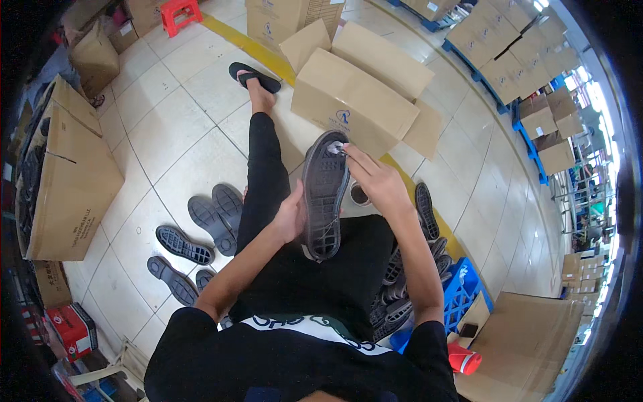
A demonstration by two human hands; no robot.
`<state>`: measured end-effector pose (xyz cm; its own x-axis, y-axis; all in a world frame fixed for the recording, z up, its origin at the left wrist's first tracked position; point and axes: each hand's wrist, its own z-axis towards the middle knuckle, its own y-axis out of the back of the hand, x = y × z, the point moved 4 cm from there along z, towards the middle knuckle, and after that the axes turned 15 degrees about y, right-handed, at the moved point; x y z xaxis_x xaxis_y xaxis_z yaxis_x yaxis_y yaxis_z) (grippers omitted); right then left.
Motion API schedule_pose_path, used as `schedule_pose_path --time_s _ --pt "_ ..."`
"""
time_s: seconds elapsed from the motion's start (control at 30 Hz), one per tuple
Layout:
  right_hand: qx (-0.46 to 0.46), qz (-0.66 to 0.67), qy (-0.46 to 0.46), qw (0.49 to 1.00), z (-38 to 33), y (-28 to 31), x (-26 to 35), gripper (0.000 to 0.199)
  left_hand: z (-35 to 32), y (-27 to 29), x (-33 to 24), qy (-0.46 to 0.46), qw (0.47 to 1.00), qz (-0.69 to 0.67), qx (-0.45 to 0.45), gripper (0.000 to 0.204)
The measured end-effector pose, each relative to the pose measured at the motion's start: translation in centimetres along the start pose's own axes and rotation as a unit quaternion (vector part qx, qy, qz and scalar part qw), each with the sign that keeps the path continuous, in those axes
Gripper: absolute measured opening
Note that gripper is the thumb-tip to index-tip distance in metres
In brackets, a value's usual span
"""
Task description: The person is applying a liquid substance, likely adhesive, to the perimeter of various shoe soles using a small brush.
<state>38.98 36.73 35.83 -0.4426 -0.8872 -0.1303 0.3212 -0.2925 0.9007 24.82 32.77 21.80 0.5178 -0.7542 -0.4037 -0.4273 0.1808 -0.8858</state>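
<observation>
A black shoe sole (326, 191) stands upright over my lap, its gridded inner side facing me. My left hand (289, 216) is closed on its left edge, partly hidden behind it. At the far end of the sole, my right hand (380, 182) pinches a small white cloth (337, 148) against the rim. A round cup with dark contents (360, 194) shows just below my right hand, between the sole and my wrist.
An opened cardboard box (355, 100) stands ahead. Several soles (184, 245) lie on the tiles to the left, and a sole pile (395, 305) sits at my right beside a blue crate (462, 288). A large carton (74, 181) stands far left; a phone (469, 330) rests on cardboard.
</observation>
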Motion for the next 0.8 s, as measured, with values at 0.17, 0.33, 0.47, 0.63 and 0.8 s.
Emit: schedule_pose_path --time_s 0.17,0.33,0.47,0.63,0.8 --pt "0.016 -0.045 0.069 0.997 0.9 -0.3 -0.9 0.027 -0.2 0.0 -0.3 0.007 1.0 -0.017 -0.016 0.071" --pt "0.053 -0.078 0.097 0.991 1.5 -1.5 -1.4 0.025 -0.2 0.3 -0.3 0.002 1.0 -0.01 -0.022 0.071" --pt "0.034 -0.124 0.105 0.986 2.1 -1.9 -1.2 0.017 -0.1 0.6 -0.1 0.02 0.999 -0.003 -0.026 0.072" --pt "0.103 -0.156 -0.033 0.982 2.1 -3.8 -2.3 0.018 0.7 2.7 0.5 0.03 0.998 0.039 -0.03 0.072" --pt "0.13 -0.12 -0.137 0.975 1.0 -6.3 -0.9 0.018 0.5 3.0 0.7 0.011 0.994 0.061 -0.088 0.073"
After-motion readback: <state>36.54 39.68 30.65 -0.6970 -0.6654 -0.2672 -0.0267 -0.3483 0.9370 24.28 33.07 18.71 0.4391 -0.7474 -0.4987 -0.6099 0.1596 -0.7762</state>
